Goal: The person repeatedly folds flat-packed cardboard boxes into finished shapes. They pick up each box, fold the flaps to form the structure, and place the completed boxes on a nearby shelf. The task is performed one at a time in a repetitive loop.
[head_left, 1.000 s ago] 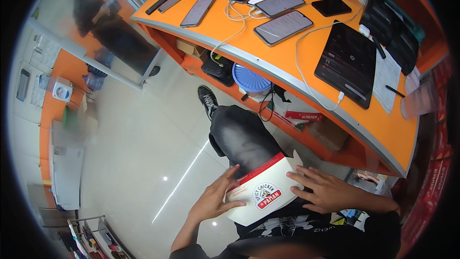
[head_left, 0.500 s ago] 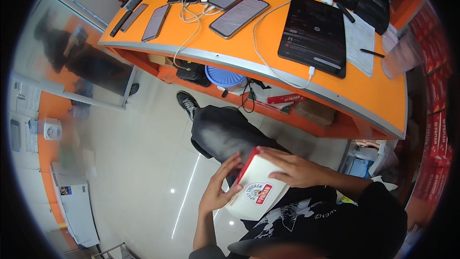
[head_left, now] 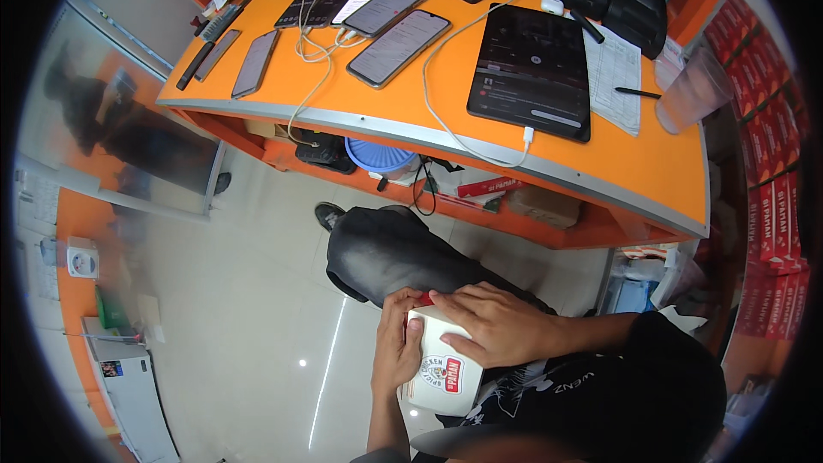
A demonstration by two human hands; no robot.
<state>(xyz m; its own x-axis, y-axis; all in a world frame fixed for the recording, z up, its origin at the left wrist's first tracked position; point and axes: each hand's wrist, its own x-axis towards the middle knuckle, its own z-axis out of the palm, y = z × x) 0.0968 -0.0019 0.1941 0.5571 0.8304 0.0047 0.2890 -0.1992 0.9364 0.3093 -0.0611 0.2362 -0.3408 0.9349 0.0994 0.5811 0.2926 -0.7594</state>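
Observation:
Over my lap I hold a small white paper food box (head_left: 435, 336) with a round printed logo and a red edge. My left hand (head_left: 397, 341) wraps its left side, the thumb on the printed face and the fingers bent over the red end. My right hand (head_left: 493, 323) grips it from the right, its fingers reaching over the same end and its thumb across the white face. The fingertips of both hands meet there and cover most of the red part. The underside of the box is hidden.
An orange desk (head_left: 343, 107) stands ahead, bearing several phones (head_left: 399, 48), a tablet (head_left: 531, 69), white cables, paper sheets (head_left: 614, 77) and a plastic cup (head_left: 694, 90). Below are a blue-lidded tub (head_left: 377, 154) and boxes. Red flat boxes (head_left: 776, 223) are stacked at the right.
Both hands have closed in around the box, my left fingers now bent over its red end. The box has turned more upright and moved slightly lower. The view has shifted, too.

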